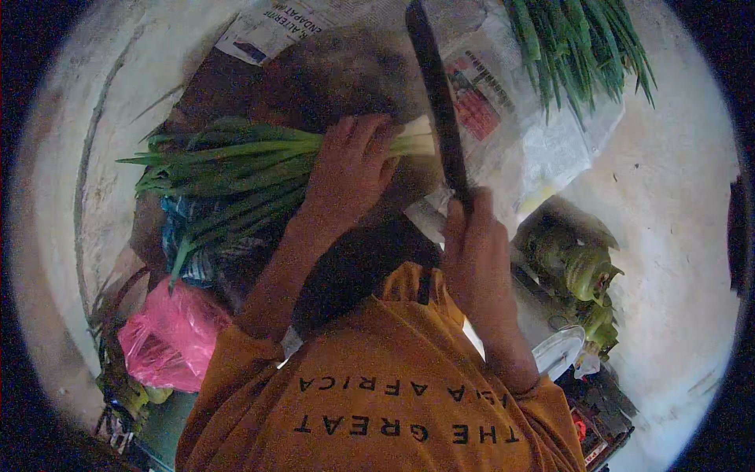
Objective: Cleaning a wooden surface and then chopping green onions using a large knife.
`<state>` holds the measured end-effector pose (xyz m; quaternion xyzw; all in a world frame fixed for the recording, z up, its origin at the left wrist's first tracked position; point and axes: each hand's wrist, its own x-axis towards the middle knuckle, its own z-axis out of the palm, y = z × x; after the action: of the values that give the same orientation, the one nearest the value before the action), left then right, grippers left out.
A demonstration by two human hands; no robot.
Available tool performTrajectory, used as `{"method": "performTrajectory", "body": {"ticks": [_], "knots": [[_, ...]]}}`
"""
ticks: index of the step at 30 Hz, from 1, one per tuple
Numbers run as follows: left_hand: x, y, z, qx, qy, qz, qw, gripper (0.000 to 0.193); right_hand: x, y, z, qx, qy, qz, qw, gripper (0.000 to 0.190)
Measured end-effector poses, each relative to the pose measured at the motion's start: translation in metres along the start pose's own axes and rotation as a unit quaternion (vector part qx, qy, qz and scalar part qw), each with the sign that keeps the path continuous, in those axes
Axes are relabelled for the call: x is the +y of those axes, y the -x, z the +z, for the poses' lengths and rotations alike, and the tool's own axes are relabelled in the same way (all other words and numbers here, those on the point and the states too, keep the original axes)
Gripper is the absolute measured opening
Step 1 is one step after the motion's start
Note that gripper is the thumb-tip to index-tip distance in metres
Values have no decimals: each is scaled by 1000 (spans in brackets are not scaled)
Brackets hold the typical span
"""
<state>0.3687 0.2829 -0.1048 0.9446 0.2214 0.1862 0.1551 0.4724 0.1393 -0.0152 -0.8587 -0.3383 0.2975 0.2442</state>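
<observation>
A bunch of spring onions lies crosswise before me, green leaves fanning to the left and white stalk ends to the right. My left hand grips it near the white ends, fingers wrapped over the stalks. In my right hand is the handle of a long knife. Its dark blade points away from me and crosses just beside the white ends; whether it touches them I cannot tell. Beneath the stalks is a dark brown surface, too dim to identify.
More spring onions lie at the far right on printed newspaper. A pink plastic bag sits at lower left, with a blue plastic bag above it. Green vegetables stand at right, above a metal pan-like object.
</observation>
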Motion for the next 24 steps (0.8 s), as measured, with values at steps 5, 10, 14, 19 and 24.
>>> {"method": "performTrajectory", "body": {"ticks": [5,10,14,19,24], "knots": [[-6,-2,2,-40,35,-27,998,46,12,-11,-2,3,-25,-2,1000,20],[-9,-2,-3,13,-4,-18,1000,45,34,-90,16,188,-52,-205,959,25],[-14,-2,-3,17,-34,-26,999,45,30,-143,0,157,-15,-234,960,29],[-26,-2,-9,39,-74,-35,996,46,22,-151,6,143,-14,-237,961,33],[-19,2,-28,28,-88,-44,995,54,38,-136,14,168,-43,-264,949,36]]}}
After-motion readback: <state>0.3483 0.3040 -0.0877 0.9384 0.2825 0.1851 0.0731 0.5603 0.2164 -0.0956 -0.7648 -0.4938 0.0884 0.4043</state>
